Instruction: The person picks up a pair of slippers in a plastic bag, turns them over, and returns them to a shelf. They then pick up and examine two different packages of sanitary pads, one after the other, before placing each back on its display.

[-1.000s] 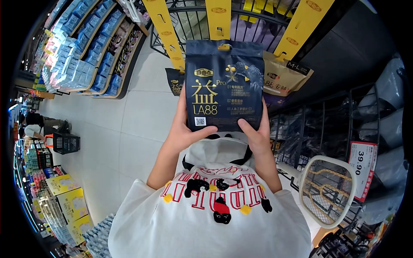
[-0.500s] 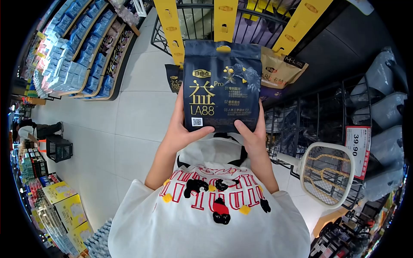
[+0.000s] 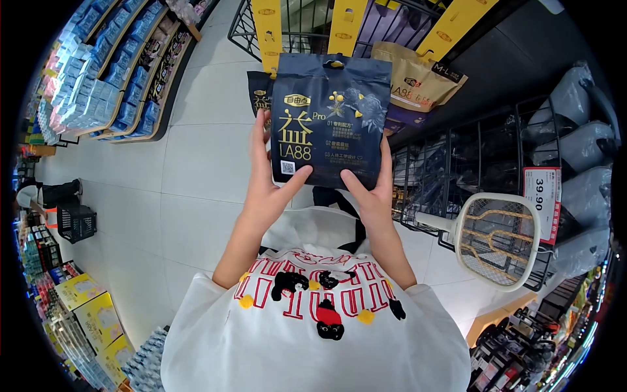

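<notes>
A dark blue package [image 3: 330,124] with gold lettering is held upright between my two hands, in front of my white shirt. My left hand [image 3: 269,179] grips its lower left edge, thumb across the front. On the lower right edge, my right hand [image 3: 372,186] holds it the same way, fingers partly hidden behind. Beyond it hang a gold and purple package [image 3: 418,85] at the right and a smaller dark package [image 3: 259,91] at the left, by yellow strips [image 3: 348,23] on a wire rack.
A white racket-shaped item [image 3: 498,242] and a price sign [image 3: 541,204] are at the right, by wire racks with grey bags [image 3: 581,147]. Curved shelves [image 3: 140,85] stand at the upper left. A person with a black basket [image 3: 76,222] is at the far left.
Both hands and the dark blue package have shifted slightly up and left in view, and the package tilts a little. The grip is unchanged. The camera view has shifted slightly.
</notes>
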A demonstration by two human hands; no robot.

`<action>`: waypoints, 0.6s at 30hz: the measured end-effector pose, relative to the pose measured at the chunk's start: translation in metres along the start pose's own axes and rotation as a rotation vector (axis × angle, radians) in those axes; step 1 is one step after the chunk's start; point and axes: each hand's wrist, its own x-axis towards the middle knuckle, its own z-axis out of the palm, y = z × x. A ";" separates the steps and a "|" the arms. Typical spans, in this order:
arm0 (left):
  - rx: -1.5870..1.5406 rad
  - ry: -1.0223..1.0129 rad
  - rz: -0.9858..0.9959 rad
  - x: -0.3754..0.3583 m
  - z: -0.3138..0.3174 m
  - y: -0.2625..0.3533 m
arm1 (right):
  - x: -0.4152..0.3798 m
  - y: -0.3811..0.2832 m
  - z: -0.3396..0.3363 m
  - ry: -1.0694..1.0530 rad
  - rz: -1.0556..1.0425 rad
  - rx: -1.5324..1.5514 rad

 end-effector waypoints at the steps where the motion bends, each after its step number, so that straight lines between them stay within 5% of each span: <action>1: 0.165 0.009 0.074 -0.002 -0.003 -0.003 | 0.000 0.001 0.004 0.046 -0.080 -0.072; 5: 0.613 0.027 0.182 -0.018 -0.005 -0.012 | -0.014 0.001 0.027 0.169 -0.195 -0.055; 8: 0.327 -0.173 0.144 -0.031 -0.003 -0.016 | -0.027 0.009 0.026 0.130 -0.276 -0.617; 11: -0.498 -0.339 -0.231 -0.050 -0.009 -0.043 | -0.030 -0.001 0.041 -0.164 -0.445 -0.912; 14: -0.992 -0.229 -0.325 -0.054 -0.019 -0.060 | -0.042 -0.015 0.061 -0.351 -0.399 -1.155; 16: -0.965 -0.036 -0.465 -0.054 -0.026 -0.046 | -0.048 -0.010 0.066 -0.396 -0.412 -1.194; 18: -0.862 -0.076 -0.428 -0.058 -0.034 -0.059 | -0.049 -0.007 0.067 -0.404 -0.431 -1.206</action>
